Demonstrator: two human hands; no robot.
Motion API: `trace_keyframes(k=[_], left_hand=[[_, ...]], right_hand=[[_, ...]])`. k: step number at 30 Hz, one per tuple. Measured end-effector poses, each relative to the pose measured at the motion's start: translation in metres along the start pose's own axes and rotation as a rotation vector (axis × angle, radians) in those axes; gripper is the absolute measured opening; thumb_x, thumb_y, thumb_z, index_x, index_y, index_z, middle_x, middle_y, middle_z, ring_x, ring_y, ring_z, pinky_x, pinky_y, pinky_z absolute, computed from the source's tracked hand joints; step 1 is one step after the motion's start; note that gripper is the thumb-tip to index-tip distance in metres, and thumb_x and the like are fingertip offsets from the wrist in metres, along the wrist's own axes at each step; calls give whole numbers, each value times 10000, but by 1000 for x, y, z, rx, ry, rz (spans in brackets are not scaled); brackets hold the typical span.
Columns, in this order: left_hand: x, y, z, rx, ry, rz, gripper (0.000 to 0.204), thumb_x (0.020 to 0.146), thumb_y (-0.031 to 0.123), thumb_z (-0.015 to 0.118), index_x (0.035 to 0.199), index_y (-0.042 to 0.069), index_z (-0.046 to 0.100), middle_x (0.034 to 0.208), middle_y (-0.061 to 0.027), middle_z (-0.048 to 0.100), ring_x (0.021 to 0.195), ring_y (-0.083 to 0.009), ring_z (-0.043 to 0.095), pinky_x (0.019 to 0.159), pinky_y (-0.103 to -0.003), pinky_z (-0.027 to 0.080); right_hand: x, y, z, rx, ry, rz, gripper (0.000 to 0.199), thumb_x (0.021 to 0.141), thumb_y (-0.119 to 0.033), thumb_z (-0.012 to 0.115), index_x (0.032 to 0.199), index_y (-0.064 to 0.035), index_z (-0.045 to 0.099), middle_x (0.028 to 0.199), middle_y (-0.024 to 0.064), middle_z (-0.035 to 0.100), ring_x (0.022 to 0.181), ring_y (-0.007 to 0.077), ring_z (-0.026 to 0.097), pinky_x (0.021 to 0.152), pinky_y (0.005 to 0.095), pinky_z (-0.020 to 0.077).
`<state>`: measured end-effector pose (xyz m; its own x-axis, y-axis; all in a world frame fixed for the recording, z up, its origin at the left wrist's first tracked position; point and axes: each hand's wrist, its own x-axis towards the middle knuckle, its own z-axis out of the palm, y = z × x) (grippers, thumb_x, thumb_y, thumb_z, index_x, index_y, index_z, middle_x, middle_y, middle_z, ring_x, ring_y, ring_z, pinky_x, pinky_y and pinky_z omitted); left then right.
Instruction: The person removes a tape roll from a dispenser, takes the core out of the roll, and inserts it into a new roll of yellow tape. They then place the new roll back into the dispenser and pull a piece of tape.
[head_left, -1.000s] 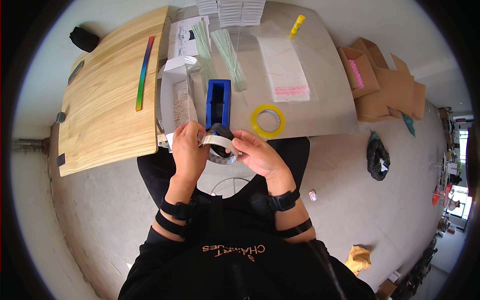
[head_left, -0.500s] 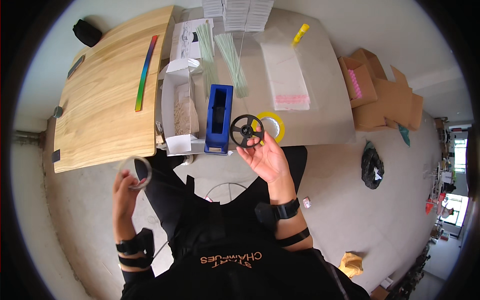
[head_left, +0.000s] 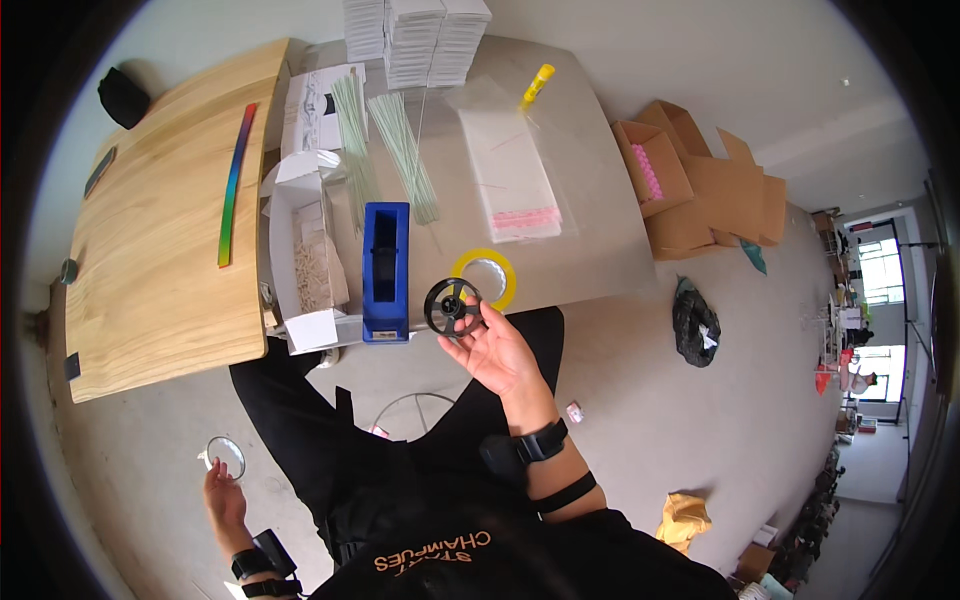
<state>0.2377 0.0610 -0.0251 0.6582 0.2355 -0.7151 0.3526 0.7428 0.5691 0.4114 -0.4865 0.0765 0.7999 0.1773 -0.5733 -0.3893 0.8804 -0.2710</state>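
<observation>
My right hand (head_left: pixel 495 350) holds a black spoked tape-core wheel (head_left: pixel 452 306) at its fingertips, just right of the blue tape dispenser (head_left: pixel 385 268) standing at the table's near edge. A yellow-cored tape roll (head_left: pixel 487 278) lies flat on the table just behind the wheel. My left hand (head_left: pixel 225 492) is stretched far down to the left over the floor, holding an empty clear tape ring (head_left: pixel 225 457). I sit in dark clothes with wrist straps on both arms.
An open white box of small pale pieces (head_left: pixel 310 262) sits left of the dispenser. Green sticks (head_left: pixel 400 150), clear bags with pink strips (head_left: pixel 510 185), a yellow glue stick (head_left: pixel 537 84) and white stacks (head_left: pixel 415 35) lie behind. A wooden table (head_left: pixel 150 250) stands left; cardboard boxes (head_left: pixel 700 190) are on the floor.
My hands parted from in front of my lap: the left swung out and down to the floor with the clear ring, while the right kept the black wheel near the dispenser.
</observation>
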Motion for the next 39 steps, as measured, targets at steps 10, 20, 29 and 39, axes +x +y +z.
trace_keyframes(k=[10, 20, 29, 39], left_hand=[[-8, -61, -32, 766, 171, 312, 313, 835, 318, 590, 920, 24, 651, 946, -55, 610, 988, -161, 492, 906, -335, 315], [-63, -144, -100, 1793, 836, -360, 396, 775, 388, 526, 1045, 131, 658, 1125, -201, 579, 1113, -358, 484, 918, -446, 412], [-89, -191, -146, 1053, 788, -380, 290, 674, 259, 660, 905, 87, 695, 819, -139, 676, 809, -269, 650, 741, -362, 485], [-78, -216, -154, 1198, 1084, -429, 317, 748, 310, 544, 921, 86, 687, 942, -201, 639, 940, -349, 596, 795, -437, 470]], right_hand=[[-9, -5, -29, -47, 70, -14, 188, 880, -271, 582, 996, -123, 585, 793, 9, 564, 844, 153, 557, 931, 465, 434], [-2, -4, -37, -117, 156, 70, 188, 870, -261, 597, 997, -122, 600, 855, 6, 564, 866, 145, 554, 940, 438, 423], [-6, 0, -14, -260, 117, 96, 219, 892, -244, 562, 1066, -112, 580, 903, 30, 575, 916, 143, 536, 970, 426, 396], [-33, -49, -9, -279, 211, -61, 236, 882, -210, 574, 1093, -106, 591, 883, -5, 557, 868, 100, 530, 967, 397, 403]])
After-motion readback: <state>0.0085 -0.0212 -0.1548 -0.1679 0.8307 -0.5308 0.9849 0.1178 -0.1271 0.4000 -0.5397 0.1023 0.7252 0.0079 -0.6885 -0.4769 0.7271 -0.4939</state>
